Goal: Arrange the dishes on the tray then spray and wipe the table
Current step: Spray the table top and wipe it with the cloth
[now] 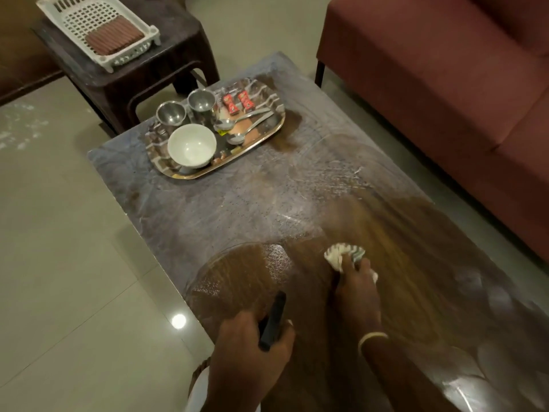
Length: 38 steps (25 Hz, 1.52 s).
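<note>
A steel tray (271,130) sits at the far left end of the wooden table (237,203). It holds a white bowl (191,145), two steel cups (171,113), two spoons (237,121) and two red sachets (238,103). My right hand (355,288) presses a bunched white cloth (341,255) onto the near part of the table. My left hand (249,349) grips a dark spray bottle (271,321) just above the near left edge. The tabletop carries wet smears and arc-shaped wipe marks across its middle.
A maroon sofa (445,84) runs along the table's right side. A dark plastic stool (127,63) stands beyond the far left corner, with a white basket (98,28) on it. Pale tiled floor (59,233) lies to the left.
</note>
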Each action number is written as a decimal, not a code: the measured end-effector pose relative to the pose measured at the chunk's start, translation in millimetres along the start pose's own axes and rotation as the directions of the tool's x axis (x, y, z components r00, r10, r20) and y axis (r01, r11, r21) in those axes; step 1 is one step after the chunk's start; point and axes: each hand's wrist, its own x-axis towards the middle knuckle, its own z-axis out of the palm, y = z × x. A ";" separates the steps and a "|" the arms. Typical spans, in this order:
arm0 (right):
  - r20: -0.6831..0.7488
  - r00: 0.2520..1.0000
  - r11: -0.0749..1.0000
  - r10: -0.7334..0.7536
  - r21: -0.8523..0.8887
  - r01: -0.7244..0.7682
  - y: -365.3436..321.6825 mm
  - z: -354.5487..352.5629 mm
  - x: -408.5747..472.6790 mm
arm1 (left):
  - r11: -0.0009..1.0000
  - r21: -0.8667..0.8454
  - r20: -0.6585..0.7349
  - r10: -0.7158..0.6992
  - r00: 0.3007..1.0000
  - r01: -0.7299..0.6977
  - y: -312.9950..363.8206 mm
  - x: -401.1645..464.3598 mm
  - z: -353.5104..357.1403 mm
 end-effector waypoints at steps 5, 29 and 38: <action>0.231 0.854 0.884 -0.466 0.151 0.442 -53.7 20.8 -33.2 | 1.000 0.030 0.001 0.010 1.000 -0.010 14.2 7.4 18.6; 0.174 0.919 0.935 -0.355 0.076 0.347 -11.9 -3.5 20.5 | 0.994 0.031 -0.106 0.111 0.988 -0.108 58.7 42.3 64.6; -0.143 0.983 0.983 0.113 0.160 -0.090 71.2 -16.8 91.1 | 0.996 0.068 -0.021 0.053 0.998 -0.051 91.6 64.8 90.5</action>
